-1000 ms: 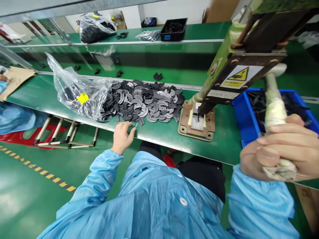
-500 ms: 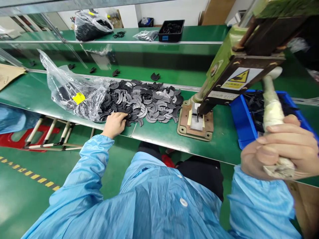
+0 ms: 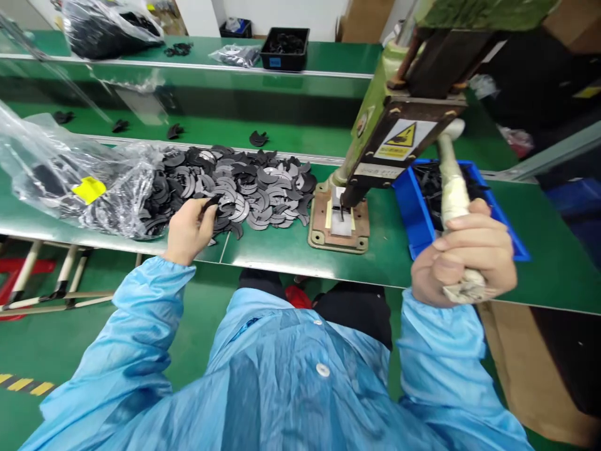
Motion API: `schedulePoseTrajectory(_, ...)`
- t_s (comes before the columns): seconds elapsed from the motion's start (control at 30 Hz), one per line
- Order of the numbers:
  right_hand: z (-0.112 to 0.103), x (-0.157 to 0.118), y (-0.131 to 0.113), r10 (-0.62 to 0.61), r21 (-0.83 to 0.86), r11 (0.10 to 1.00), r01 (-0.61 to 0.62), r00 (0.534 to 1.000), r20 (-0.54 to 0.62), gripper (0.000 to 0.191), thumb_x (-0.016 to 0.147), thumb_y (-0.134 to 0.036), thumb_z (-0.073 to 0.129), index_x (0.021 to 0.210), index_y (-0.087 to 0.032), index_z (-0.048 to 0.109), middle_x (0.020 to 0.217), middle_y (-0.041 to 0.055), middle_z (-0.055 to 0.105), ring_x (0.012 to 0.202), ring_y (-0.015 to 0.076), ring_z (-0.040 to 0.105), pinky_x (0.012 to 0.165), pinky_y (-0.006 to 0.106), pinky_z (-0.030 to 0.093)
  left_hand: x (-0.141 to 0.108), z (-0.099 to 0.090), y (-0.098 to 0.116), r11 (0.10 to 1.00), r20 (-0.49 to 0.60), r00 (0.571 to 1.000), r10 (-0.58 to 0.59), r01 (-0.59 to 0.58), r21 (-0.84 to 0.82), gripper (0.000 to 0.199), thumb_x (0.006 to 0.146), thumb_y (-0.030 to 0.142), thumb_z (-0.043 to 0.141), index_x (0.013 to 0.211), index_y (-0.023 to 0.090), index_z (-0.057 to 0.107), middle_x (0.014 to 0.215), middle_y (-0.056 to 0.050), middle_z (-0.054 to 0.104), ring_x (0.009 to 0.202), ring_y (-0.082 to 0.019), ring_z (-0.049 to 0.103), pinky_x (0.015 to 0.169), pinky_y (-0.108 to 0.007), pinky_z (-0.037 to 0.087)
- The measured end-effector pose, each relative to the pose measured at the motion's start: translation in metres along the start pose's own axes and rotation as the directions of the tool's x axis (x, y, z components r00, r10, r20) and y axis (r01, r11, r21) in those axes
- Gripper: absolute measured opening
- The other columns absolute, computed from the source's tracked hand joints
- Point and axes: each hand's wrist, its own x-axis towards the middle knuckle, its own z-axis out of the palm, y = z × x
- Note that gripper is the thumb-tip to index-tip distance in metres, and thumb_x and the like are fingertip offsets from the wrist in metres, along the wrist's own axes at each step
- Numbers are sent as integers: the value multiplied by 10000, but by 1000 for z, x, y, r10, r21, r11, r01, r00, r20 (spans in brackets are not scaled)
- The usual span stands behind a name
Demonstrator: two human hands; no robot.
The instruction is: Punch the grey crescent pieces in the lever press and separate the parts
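Note:
My left hand (image 3: pixel 190 230) pinches a small black curved piece (image 3: pixel 212 203) at the near left edge of a pile of dark crescent pieces (image 3: pixel 263 188). My right hand (image 3: pixel 464 257) is wrapped round the tape-covered lever (image 3: pixel 451 181) of a green press (image 3: pixel 394 125). Below the press head lies its base plate (image 3: pixel 319 219), with a metal fixture (image 3: pixel 341 223) on it; what the fixture holds is too small to tell. Against the pile's left side lies a clear plastic bag (image 3: pixel 113 194) with a yellow label.
Behind my right hand a blue bin (image 3: pixel 417 235) holds black parts. On the back shelf are a black tray (image 3: pixel 284 61), a flat plastic bag (image 3: pixel 237 55) and a full bag (image 3: pixel 107 31). Several loose black pieces lie behind the pile, one of them (image 3: pixel 258 138) near its middle.
The view has swung to the right. My left hand has risen a little from the pile, and a black piece now shows between its fingers. My right hand still grips the lever.

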Motion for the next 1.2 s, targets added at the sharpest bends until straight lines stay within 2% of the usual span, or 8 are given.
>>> schedulePoseTrajectory(0.03,-1,0,-2,2,-9,1000,-1,1000,23,588,833,-510,797,555,-192,388,567,-48,544,767,162,707,1038,579,602,3,9,16,993,31,998,-57,60,-100,324,1044,484,606,1175,204,702,1048,-92,773,954,-241,750,893,-360,595)
schedulePoseTrajectory(0.1,-4,1,-4,7,-25,1000,-5,998,68,529,852,-466,776,582,-201,407,589,-48,546,794,164,706,1071,587,597,10,33,51,924,190,973,-134,191,-330,335,1024,525,651,1122,205,672,895,-31,748,734,-175,726,694,-279,573)
schedulePoseTrajectory(0.2,-6,1,-5,-1,-34,999,5,995,102,477,864,-479,758,619,-214,446,622,-46,555,814,167,695,1083,602,600,22,76,107,759,438,897,-62,328,-563,325,977,495,755,1033,194,647,805,-1,720,610,-128,694,584,-222,528)
schedulePoseTrajectory(0.3,-8,2,-5,-13,-37,999,18,992,127,443,870,-480,750,646,-217,474,640,-46,572,829,170,696,1087,602,598,35,116,152,679,563,826,18,403,-613,259,979,374,787,928,183,620,749,10,693,546,-99,652,530,-197,491)
schedulePoseTrajectory(0.4,-10,3,-5,-24,-37,999,30,987,161,397,885,-446,740,670,-218,495,657,-46,586,848,167,703,1102,588,591,49,145,178,663,624,780,56,438,-607,233,998,267,759,854,178,598,731,15,667,518,-80,606,512,-194,480)
schedulePoseTrajectory(0.57,-12,3,-7,-23,-55,998,34,982,185,348,922,-434,715,717,-228,522,676,-43,577,874,168,702,1102,587,593,61,169,188,698,644,757,111,402,-592,208,981,252,776,840,175,642,721,4,656,564,-98,597,541,-209,512)
schedulePoseTrajectory(0.97,-11,1,-9,6,-79,997,6,988,152,396,917,-441,683,674,-219,461,642,-43,539,859,161,690,1115,599,594,66,174,189,682,680,729,79,459,-570,252,947,266,830,834,181,623,687,29,623,542,-77,576,510,-180,512)
schedulePoseTrajectory(1.2,-9,1,-10,23,-66,998,-15,991,128,435,898,-440,707,642,-215,436,633,-43,526,851,159,682,1112,585,595,76,166,201,712,773,635,-4,544,-443,391,933,245,858,731,191,528,613,30,586,498,-92,595,502,-214,532)
